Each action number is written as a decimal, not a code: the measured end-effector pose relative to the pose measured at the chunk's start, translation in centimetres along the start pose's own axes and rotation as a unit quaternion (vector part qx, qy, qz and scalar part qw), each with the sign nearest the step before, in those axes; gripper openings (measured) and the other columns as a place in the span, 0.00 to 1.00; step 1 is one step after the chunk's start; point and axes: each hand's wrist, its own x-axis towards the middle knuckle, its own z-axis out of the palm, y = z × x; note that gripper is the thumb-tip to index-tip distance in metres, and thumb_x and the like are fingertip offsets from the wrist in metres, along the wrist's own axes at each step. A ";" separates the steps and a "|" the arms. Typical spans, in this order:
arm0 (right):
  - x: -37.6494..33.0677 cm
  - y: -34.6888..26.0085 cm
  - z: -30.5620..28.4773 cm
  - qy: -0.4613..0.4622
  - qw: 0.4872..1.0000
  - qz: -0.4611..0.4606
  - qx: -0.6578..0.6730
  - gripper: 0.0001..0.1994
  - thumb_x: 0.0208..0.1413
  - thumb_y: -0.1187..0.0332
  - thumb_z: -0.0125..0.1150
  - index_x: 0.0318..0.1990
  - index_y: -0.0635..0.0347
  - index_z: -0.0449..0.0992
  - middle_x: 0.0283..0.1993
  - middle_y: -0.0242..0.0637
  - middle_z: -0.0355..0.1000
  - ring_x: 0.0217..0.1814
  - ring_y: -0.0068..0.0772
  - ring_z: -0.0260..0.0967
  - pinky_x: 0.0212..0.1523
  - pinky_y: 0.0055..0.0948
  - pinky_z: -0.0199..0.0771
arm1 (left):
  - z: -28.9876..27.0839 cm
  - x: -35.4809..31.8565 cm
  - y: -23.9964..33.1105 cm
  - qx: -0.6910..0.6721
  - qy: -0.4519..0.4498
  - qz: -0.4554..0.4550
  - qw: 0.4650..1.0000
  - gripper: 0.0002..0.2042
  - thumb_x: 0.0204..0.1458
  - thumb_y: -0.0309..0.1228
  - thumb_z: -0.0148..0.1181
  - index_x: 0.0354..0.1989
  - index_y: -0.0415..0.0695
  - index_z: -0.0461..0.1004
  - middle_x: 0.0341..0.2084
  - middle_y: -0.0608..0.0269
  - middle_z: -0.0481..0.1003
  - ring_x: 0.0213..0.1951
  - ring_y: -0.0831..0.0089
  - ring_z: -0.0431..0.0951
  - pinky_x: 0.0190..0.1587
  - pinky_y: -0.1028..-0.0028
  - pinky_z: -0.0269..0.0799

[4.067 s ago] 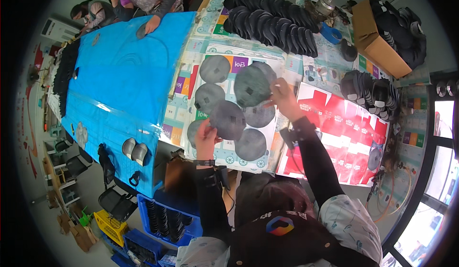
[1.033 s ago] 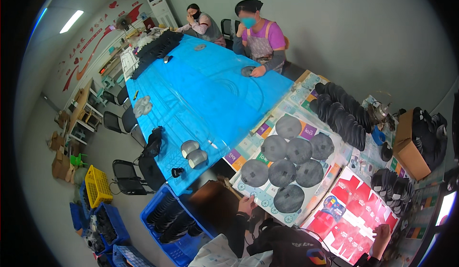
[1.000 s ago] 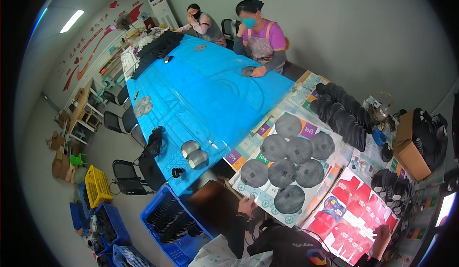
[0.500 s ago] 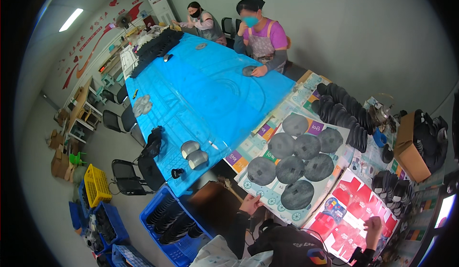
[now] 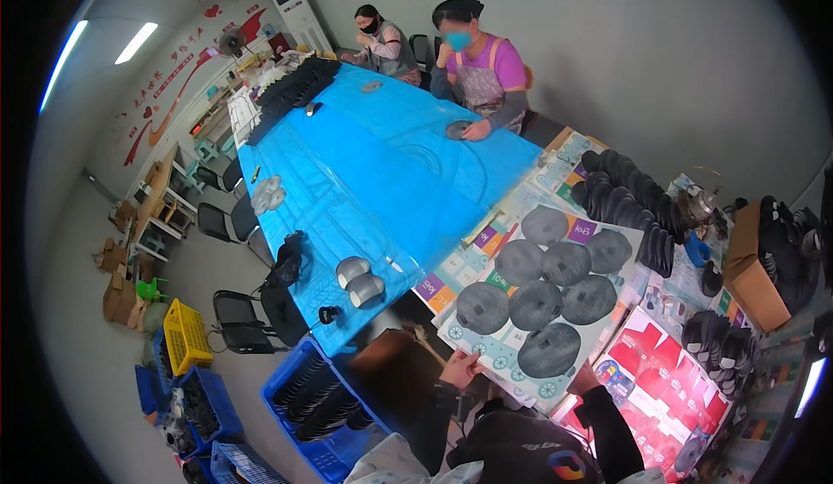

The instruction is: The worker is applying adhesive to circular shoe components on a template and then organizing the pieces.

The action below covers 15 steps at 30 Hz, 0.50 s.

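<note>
Several dark grey, rounded flat pieces (image 5: 535, 305), each with a small squarish mark in its middle, lie spread on a printed sheet (image 5: 512, 371) in front of me. My left hand (image 5: 460, 369) pinches the sheet's near edge, thumb on top. At its near right corner, my right hand (image 5: 587, 380) grips the edge, its fingers partly hidden beneath. A red and white printed sheet (image 5: 646, 380) lies to the right of that hand, with one grey piece (image 5: 692, 451) near its lower edge.
Rows of black curved pieces (image 5: 625, 202) and a cardboard box (image 5: 751, 267) stand at right. Across the blue-covered table (image 5: 373, 163) two people sit; the nearer one's hand (image 5: 477, 130) rests by a grey disc. Blue crate (image 5: 325, 445), yellow crate (image 5: 185, 336) and chairs (image 5: 239, 321) are at left.
My right hand has come from above the red sheet leftward to the edge of the sheet with grey pieces. My left hand stays at its edge. The view has shifted slightly.
</note>
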 end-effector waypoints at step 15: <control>3.1 1.2 6.1 0.018 0.996 0.008 -0.086 0.33 0.50 0.59 0.65 0.65 0.55 0.69 0.72 0.53 0.58 0.79 0.56 0.44 0.73 0.64 0.48 | 3.3 -1.7 8.0 0.041 0.022 0.066 0.997 0.12 0.62 0.19 0.54 0.53 0.41 0.72 0.40 0.62 0.79 0.35 0.70 0.81 0.33 0.70 0.82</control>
